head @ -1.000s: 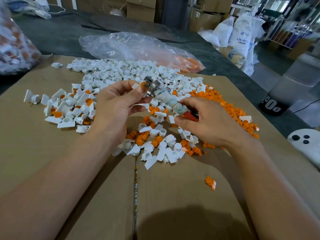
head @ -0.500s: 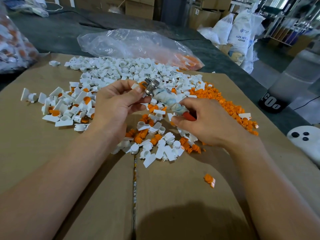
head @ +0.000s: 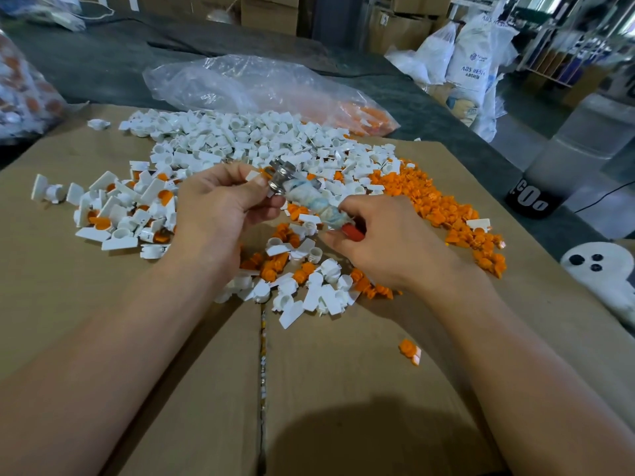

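Shiny metal tool head (head: 279,176), matt cardboard (head: 343,389)

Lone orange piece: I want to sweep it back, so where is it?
In the head view, the lone orange piece lies on the cardboard right of its seam, beside the right forearm.

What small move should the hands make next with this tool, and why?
Probably push the small orange part against the metal head of the tape-wrapped tool: the left hand pinches it right at that head, and the right hand grips the tool by its red handle.
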